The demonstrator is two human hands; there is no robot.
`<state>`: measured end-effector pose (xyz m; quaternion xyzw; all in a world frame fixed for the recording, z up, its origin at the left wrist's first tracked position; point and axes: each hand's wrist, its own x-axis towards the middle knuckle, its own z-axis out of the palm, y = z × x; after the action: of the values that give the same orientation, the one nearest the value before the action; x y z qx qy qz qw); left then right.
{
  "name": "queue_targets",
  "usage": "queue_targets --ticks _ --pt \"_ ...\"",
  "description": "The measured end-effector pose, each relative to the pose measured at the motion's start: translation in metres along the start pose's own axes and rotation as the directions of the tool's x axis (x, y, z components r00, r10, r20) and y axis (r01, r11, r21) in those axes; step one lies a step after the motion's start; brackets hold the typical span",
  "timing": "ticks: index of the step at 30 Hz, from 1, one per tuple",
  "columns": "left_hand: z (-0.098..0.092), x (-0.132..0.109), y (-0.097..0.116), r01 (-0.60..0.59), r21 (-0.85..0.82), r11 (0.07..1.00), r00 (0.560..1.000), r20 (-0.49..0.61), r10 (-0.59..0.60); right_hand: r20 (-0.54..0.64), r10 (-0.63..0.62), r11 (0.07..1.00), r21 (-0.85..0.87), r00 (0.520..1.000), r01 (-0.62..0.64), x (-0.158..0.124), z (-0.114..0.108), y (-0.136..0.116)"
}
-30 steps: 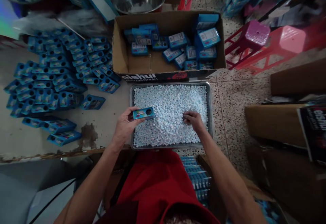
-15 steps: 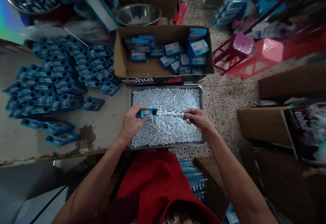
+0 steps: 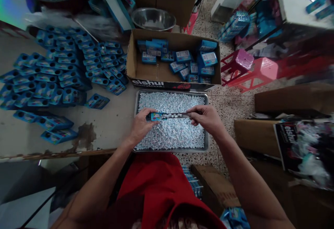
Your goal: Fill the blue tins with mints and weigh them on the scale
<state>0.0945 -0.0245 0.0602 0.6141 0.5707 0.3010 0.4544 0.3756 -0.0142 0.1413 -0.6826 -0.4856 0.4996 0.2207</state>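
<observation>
Above a metal tray (image 3: 169,150) heaped with small pale pellets (image 3: 172,135), my left hand (image 3: 141,126) is closed around a small blue box (image 3: 156,116). Its printed side faces up. My right hand (image 3: 207,118) pinches the right end of a narrow trough-like scoop (image 3: 180,115). Several white pellets lie along the scoop, and its left end meets the right end of the blue box. Whether the tip is inside the box's opening is too small to tell.
Many blue boxes (image 3: 70,72) with dark round holes cover the worktop at left. Behind the tray stands an open carton (image 3: 156,72) with blue boxes inside. A metal bowl (image 3: 153,18) is beyond it. Plastic stools (image 3: 263,71) and cartons (image 3: 255,137) stand at right.
Fewer pellets show along the scoop, and more of its dark channel is bare. Both hands keep their holds. The whole view has shifted slightly.
</observation>
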Motion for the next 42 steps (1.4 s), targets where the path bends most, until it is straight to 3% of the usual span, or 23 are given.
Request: queue_targets --ticks 6,9,12,14,17,20,24,29,34,36,39,42 --pt "-0.004 0.004 -0.014 0.054 -0.060 0.997 0.998 -0.031 -0.056 -0.021 -0.085 0.993 -0.086 0.996 0.083 -0.015 0.011 -0.024" --pt "-0.009 0.006 -0.030 0.168 -0.246 0.955 0.986 0.039 -0.164 -0.070 -0.065 0.998 -0.012 0.995 0.064 -0.025 -0.004 -0.011" --pt "-0.013 0.008 -0.045 0.264 -0.473 0.841 0.965 0.136 -0.226 -0.228 0.048 0.998 0.048 0.972 -0.038 -0.029 -0.024 0.042" --pt "-0.012 0.008 -0.049 0.283 -0.548 0.787 0.959 0.177 -0.222 -0.303 0.198 0.976 0.153 0.932 -0.158 -0.023 -0.025 0.090" --pt "-0.008 0.007 -0.044 0.291 -0.534 0.794 0.955 0.218 -0.204 -0.230 0.343 0.908 0.331 0.911 -0.258 -0.006 -0.001 0.150" --pt "-0.008 0.007 -0.038 0.269 -0.470 0.841 0.961 0.186 -0.204 -0.138 0.374 0.855 0.435 0.917 -0.283 0.003 0.024 0.176" --pt "-0.015 0.008 -0.039 0.208 -0.277 0.938 0.974 0.152 -0.171 -0.030 0.396 0.788 0.524 0.918 -0.322 -0.003 0.018 0.170" --pt "-0.010 0.010 -0.038 0.136 -0.125 0.983 0.985 0.124 -0.121 0.135 0.295 0.750 0.581 0.946 -0.317 -0.008 -0.001 0.131" --pt "0.000 0.011 -0.027 0.113 -0.114 0.987 0.991 0.079 -0.104 0.129 0.194 0.840 0.490 0.972 -0.233 0.000 -0.008 0.077" --pt "-0.002 0.010 -0.025 0.137 -0.122 0.983 0.989 0.068 -0.129 0.117 0.165 0.877 0.436 0.979 -0.200 0.003 -0.015 0.066" --pt "-0.013 0.007 -0.026 0.208 -0.148 0.967 0.978 0.022 -0.207 0.092 0.179 0.896 0.396 0.979 -0.201 0.010 -0.024 0.079" --pt "-0.028 0.001 -0.028 0.237 -0.151 0.960 0.969 -0.037 -0.246 -0.001 0.220 0.915 0.347 0.975 -0.206 0.026 -0.014 0.116"
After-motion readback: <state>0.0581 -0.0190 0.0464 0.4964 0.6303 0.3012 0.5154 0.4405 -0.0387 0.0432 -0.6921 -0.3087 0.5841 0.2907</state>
